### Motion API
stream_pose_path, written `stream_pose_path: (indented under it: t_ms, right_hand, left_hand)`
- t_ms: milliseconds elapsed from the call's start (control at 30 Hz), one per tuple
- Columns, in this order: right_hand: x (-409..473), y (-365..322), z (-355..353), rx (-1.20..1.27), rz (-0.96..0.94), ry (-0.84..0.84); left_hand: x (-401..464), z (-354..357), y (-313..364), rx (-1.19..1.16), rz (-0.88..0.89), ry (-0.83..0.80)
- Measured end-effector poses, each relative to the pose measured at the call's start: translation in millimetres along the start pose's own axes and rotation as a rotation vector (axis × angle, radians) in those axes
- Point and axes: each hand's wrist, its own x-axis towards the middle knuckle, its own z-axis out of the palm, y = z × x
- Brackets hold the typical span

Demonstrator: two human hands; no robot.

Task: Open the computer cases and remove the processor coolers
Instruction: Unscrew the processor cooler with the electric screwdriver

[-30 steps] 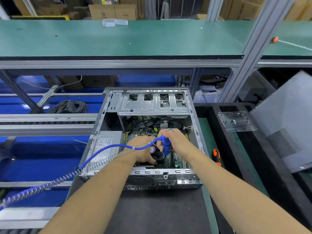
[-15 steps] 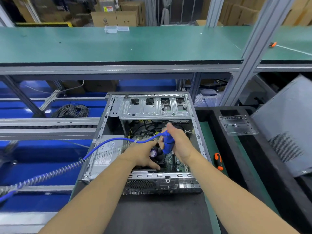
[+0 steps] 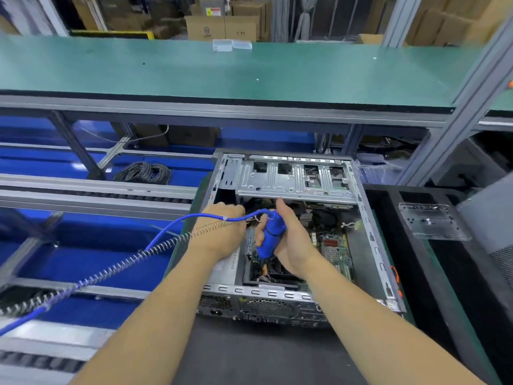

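- Case [image 3: 369,234] lid off, lying on the near dark mat, innards exposed.
- Blue powered screwdriver [image 3: 270,240] is gripped by the right hand [image 3: 291,240], pointed down into the middle; it should be kept square on the screw.
- Left hand [image 3: 222,232] curled at the cable end; what it holds cannot be told.
- Cooler is hidden beneath the hands.

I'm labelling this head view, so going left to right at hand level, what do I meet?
Coiled blue cable → left hand → blue power screwdriver → right hand → green circuit board → clear plastic plate.
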Motion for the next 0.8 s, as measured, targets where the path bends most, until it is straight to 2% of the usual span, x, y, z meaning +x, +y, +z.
stream_pose_path:
  t_ms: [133,233,333,467,567,633,800]
  right_hand:
    - [-7,3,-8,-0.234,0.128,-0.033]
    - [-12,1,-13,-0.321,0.194,-0.027]
    - [-11,1,-16,-0.23,0.108,0.022]
    - [-4,-3,-22,-0.033,-0.086,0.197]
    - [0,-6,-23,-0.05,-0.163,0.307]
    - [1,-8,-22,-0.037,-0.166,0.34]
    - [3,-7,-23,0.061,-0.135,0.305]
  left_hand:
    - [5,1,-2,-0.01,0.042,-0.008]
    - [4,2,-1,0.025,0.043,0.007]
    - [4,1,3,0.026,0.1,-0.005]
    - [-1,-1,13,0.17,0.25,-0.031]
    - [-8,1,35,0.265,0.442,-0.208]
    - [-15,7,51,0.446,0.572,-0.337]
    - [-13,5,55,0.558,0.509,-0.571]
